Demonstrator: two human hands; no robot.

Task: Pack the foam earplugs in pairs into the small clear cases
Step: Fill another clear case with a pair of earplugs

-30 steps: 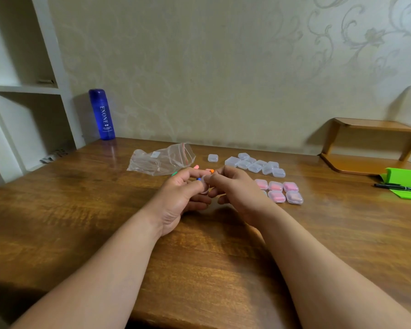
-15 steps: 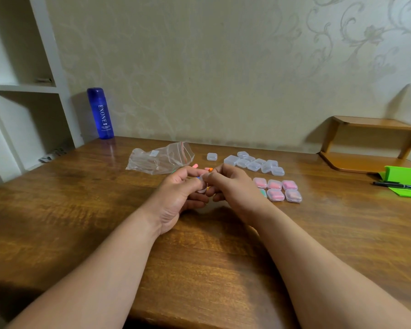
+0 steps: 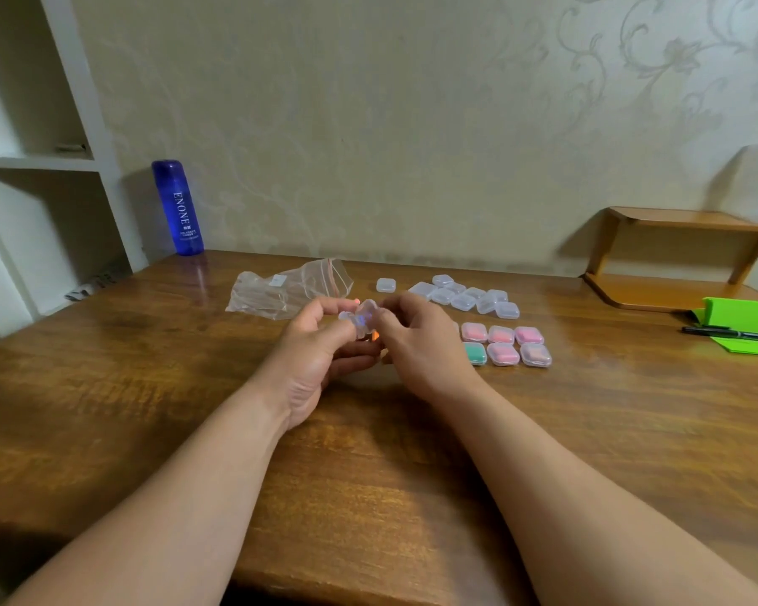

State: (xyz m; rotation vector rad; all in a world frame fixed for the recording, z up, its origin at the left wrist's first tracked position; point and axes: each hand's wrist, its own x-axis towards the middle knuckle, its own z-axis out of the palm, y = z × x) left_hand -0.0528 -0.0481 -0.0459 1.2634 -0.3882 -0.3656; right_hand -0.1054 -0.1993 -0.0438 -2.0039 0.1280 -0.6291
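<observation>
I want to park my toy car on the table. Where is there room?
The table is bare near left, bordered by the left forearm, blue bottle and plastic bag, and near right, between the filled cases, green stand and right forearm. The middle back is crowded: left hand and right hand on a clear case, then the empty cases.

Blue bottle (image 3: 177, 207) w/ white lettering; pink filled cases (image 3: 501, 335), one green case (image 3: 475, 353); green folder (image 3: 744, 319); brown woodgrain table (image 3: 149, 387).

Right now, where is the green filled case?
In the head view, the green case lies just right of the right hand, at the visible left end of the near row of filled cases, beside a pink case.
</observation>
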